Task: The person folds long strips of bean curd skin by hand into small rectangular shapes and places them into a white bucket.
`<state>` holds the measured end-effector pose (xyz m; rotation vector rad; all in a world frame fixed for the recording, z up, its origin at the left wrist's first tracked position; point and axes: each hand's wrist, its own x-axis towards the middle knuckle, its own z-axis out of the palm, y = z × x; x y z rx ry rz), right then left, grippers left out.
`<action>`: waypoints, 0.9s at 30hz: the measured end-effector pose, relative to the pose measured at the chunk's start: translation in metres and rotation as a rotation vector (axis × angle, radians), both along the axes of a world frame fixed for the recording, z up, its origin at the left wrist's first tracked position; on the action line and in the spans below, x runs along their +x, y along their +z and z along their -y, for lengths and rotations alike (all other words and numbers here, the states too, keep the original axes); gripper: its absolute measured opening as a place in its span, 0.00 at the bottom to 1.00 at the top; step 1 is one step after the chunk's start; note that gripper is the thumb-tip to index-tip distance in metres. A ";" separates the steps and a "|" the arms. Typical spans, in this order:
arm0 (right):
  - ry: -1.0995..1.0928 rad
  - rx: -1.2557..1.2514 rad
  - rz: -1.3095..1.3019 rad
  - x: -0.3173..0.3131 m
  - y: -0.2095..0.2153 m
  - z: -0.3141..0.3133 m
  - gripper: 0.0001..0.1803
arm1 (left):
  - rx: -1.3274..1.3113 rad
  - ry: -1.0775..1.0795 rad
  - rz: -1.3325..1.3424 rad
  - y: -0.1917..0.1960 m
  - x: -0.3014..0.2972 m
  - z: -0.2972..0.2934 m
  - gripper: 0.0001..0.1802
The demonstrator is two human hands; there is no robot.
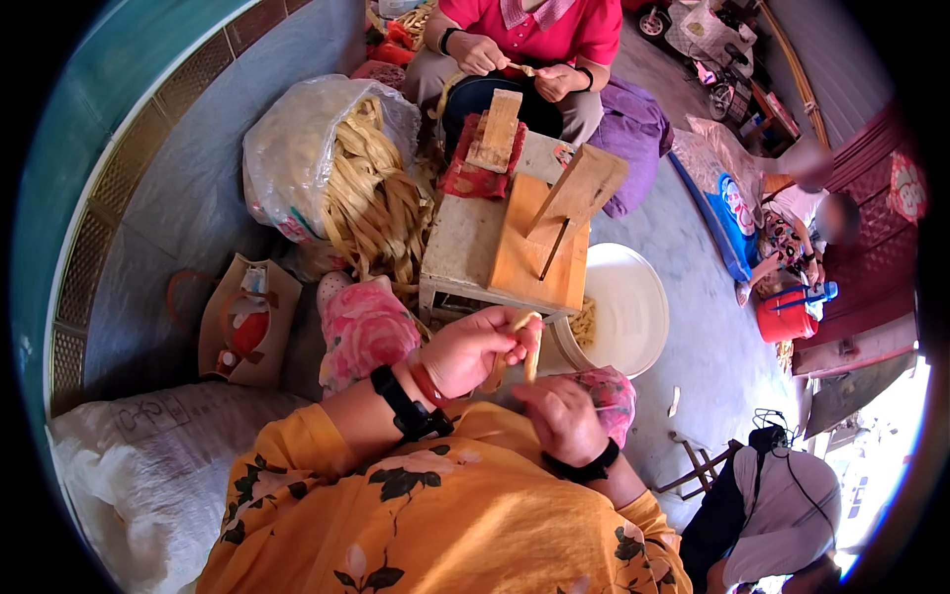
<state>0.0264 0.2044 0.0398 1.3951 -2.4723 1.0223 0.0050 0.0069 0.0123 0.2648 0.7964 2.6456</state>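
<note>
My left hand (469,353) pinches a flat, pale tan strip (535,346) that loops over its fingertips, above my lap. Lower and to the right, my right hand (566,416) is closed, its fingers at the strip's lower end. Just beyond my hands stands a low worn table (460,238). On it lies an orange-brown wooden board (515,252) with a tilted wooden plate (582,193) and a thin dark rod (554,247). Beside the table, a round white tub (633,312) has small tan pieces in its bottom.
A clear plastic sack (287,148) spills long tan strips (371,188) at the left. Across the table a co-worker in red (534,30) handles another strip, near a wooden block (498,129) on red cloth. A paper bag (247,322) and white sack (148,475) stand left.
</note>
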 end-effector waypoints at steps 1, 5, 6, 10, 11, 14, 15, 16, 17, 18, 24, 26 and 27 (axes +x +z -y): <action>-0.003 -0.038 0.158 0.001 0.004 0.006 0.17 | -0.313 0.048 -0.075 0.009 0.005 -0.001 0.12; -0.135 -0.149 0.236 -0.004 -0.007 0.011 0.14 | -1.362 0.490 -1.113 0.005 0.010 0.002 0.13; -0.140 -0.148 0.238 -0.006 -0.010 0.011 0.14 | -1.433 0.440 -1.128 -0.002 0.013 -0.001 0.12; -0.082 -0.054 -0.088 -0.011 -0.009 0.013 0.11 | -1.199 -0.140 -0.866 -0.022 0.008 0.008 0.10; -0.089 -0.069 -0.089 -0.014 -0.009 0.012 0.09 | -0.894 -0.410 -0.452 -0.023 0.005 0.009 0.09; -0.277 -0.246 0.330 -0.014 -0.025 0.013 0.07 | -0.419 -0.669 0.035 -0.022 -0.003 0.011 0.07; -0.452 -0.406 0.751 -0.013 -0.029 0.014 0.06 | -0.584 -0.449 -0.157 -0.022 -0.001 0.006 0.08; -0.518 -0.581 1.275 -0.016 -0.025 0.005 0.06 | -0.740 -0.219 -0.346 -0.020 0.001 0.001 0.10; -0.416 -0.683 1.471 -0.022 -0.033 -0.001 0.05 | -1.091 0.072 -0.668 -0.013 0.003 -0.002 0.13; -0.303 -0.784 1.663 -0.028 -0.039 -0.005 0.04 | -1.205 0.210 -0.875 -0.005 0.001 -0.002 0.18; -0.269 -0.655 1.594 -0.028 -0.019 -0.002 0.09 | -1.195 0.313 -1.071 -0.006 -0.008 -0.003 0.14; -0.259 -0.549 1.357 -0.024 -0.013 0.011 0.14 | -1.321 0.319 -0.817 -0.010 -0.006 -0.006 0.07; -0.327 -0.246 0.818 -0.025 -0.012 0.016 0.16 | -1.339 0.324 -0.748 -0.010 -0.008 -0.008 0.09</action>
